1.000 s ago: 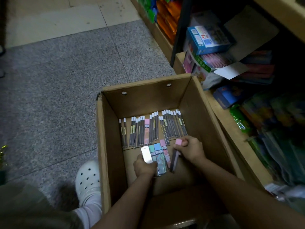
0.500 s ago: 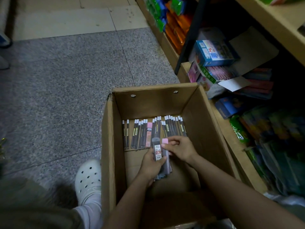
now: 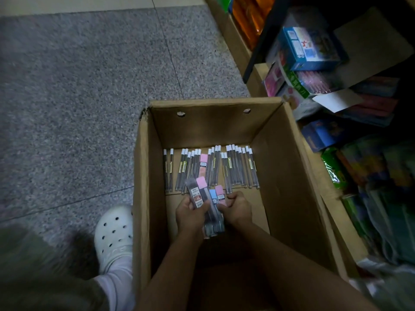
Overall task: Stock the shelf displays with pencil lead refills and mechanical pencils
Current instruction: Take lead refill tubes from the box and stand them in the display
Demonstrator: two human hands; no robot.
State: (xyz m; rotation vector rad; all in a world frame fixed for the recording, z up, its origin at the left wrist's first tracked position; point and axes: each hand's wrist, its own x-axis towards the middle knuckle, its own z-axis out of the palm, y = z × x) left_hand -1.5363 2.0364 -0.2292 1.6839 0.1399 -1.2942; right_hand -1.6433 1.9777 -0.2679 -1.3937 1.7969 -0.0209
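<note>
Inside an open cardboard box [image 3: 143, 198] on a grey speckled shop floor, we gather stock for the shelves: our left hand [image 3: 190, 213] curls around a small fan of flat lead refill cases [image 3: 207, 203], pink, blue and dark capped, while our right hand [image 3: 238, 206] pinches the same bundle from the other side, squaring it up. More slim lead tubes with white caps [image 3: 238, 167] lie in a row on the box bottom, just beyond our fingers, with one pink case among them. The lower display shelf [image 3: 323, 187], crowded with boxed stationery, stands just to the right of the box. We judge the collecting step nearly done; next the bundle must be lifted clear of the box walls and carried right to the shelf without cases slipping loose.
</note>
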